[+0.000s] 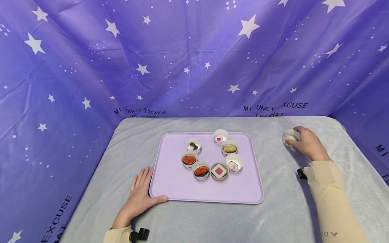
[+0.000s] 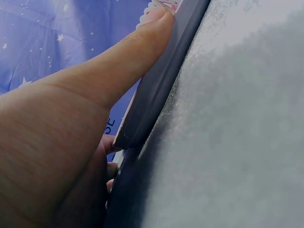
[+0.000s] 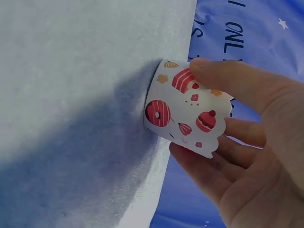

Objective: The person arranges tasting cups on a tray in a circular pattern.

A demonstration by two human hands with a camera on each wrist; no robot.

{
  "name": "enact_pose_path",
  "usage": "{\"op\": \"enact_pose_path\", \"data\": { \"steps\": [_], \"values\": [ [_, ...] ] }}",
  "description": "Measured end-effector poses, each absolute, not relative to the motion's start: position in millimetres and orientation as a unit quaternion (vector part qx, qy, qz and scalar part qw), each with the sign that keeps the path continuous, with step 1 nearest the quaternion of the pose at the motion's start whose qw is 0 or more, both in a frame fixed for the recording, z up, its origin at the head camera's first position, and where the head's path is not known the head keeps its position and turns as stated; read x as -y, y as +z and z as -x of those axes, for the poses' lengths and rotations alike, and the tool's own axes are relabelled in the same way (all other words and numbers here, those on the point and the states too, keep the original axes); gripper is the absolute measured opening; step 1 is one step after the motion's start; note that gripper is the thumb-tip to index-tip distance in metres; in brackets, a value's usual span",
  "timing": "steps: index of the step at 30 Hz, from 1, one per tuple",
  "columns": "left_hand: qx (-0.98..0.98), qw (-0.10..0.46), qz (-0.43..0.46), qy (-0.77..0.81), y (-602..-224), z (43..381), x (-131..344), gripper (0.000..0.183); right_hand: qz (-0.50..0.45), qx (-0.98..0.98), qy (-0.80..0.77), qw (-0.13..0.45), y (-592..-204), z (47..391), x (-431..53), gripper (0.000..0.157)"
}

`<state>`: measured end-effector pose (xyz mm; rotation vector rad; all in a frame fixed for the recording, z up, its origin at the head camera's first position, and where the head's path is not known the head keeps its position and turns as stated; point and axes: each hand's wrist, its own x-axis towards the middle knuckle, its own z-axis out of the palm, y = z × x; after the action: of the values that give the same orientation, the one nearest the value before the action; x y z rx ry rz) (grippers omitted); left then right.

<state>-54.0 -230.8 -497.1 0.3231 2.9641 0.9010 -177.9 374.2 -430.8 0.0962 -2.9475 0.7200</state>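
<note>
My right hand [image 1: 310,143] grips a white paper baking cup [image 3: 187,107] by its sides. Pink donuts and cakes are printed on that cup, and something pale yellow-green shows inside it in the head view. It stands at the far right of the table, touching or close to the cloth. At the near left corner of a lilac tray [image 1: 173,185] lies my left hand [image 1: 139,197], its fingers straight along the left side. The left thumb [image 2: 147,40] extends over the tray's front rim.
Several paper cups with sushi pieces stand in a curve on the tray, including red roe [image 1: 201,171], a white square with a pink centre [image 1: 219,170] and a yellow piece [image 1: 229,148]. Grey cloth [image 1: 212,219] covers the table. Purple star-printed curtains [image 1: 188,67] hang behind and beside it.
</note>
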Motion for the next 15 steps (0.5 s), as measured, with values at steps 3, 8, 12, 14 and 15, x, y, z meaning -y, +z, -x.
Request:
{"op": "enact_pose_path", "data": {
  "steps": [3, 8, 12, 14, 15],
  "values": [
    [-0.95, 0.016, -0.104, 0.292, -496.1, 53.7, 230.9, 0.12, -0.036, 0.969, 0.237, 0.057, -427.9, 178.7, -372.7, 0.063],
    [-0.95, 0.019, -0.102, 0.293, -495.6, 53.1, 231.1, 0.121, -0.049, 0.967, 0.238, 0.074, -419.5, 180.3, -362.3, 0.061],
    [-0.951, 0.017, -0.102, 0.291, -495.7, 53.5, 231.3, 0.121, -0.062, 0.964, 0.244, 0.088, -413.3, 180.6, -348.8, 0.059],
    [-0.951, 0.017, -0.103, 0.29, -495.8, 53.9, 231.2, 0.121, -0.069, 0.961, 0.25, 0.094, -411.0, 180.5, -341.6, 0.058],
    [-0.951, 0.017, -0.104, 0.29, -496.0, 54.0, 231.3, 0.121, -0.073, 0.96, 0.253, 0.097, -409.9, 180.6, -337.9, 0.058]
  ]
}}
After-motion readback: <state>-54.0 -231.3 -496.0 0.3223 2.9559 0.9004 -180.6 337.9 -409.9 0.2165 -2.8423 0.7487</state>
